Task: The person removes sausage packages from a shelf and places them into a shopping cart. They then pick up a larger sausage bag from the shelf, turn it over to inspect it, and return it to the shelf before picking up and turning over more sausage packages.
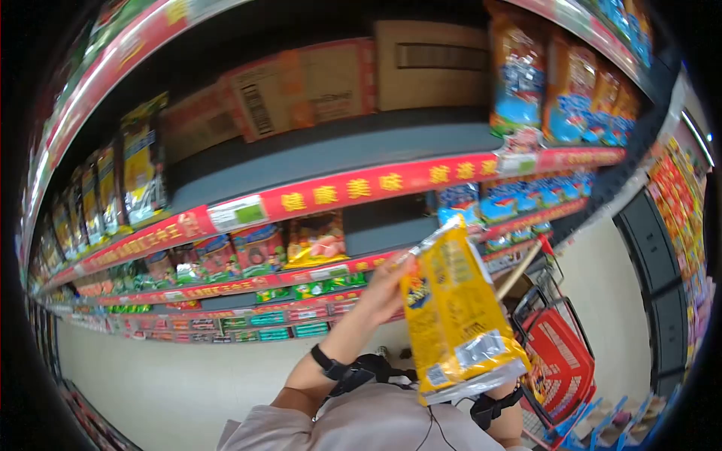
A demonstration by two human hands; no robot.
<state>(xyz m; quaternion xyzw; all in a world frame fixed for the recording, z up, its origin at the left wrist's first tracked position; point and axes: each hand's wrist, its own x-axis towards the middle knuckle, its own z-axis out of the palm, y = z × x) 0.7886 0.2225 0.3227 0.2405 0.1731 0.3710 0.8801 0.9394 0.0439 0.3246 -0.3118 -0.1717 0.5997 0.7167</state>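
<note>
A yellow snack bag (pixel 459 316) with silver sealed ends is held up in front of my chest, slightly tilted. Its printed side, with a barcode label and small text, faces me. My left hand (pixel 386 289) grips the bag's upper left edge, fingers partly behind it. My right forearm, with a black strap at the wrist, comes up at the lower right behind the bag. The bag covers the right hand, so its fingers cannot be seen. Beyond the left hand, a yellow and red packet (pixel 316 239) stands on the second shelf.
Shelves stretch across in front, with a red label strip (pixel 338 192). Cardboard boxes (pixel 432 64) sit at the back of the upper shelf. Blue and orange bags (pixel 519 83) stand at right, yellow and black bags (pixel 143 161) at left. A red shopping cart (pixel 560 361) is at lower right.
</note>
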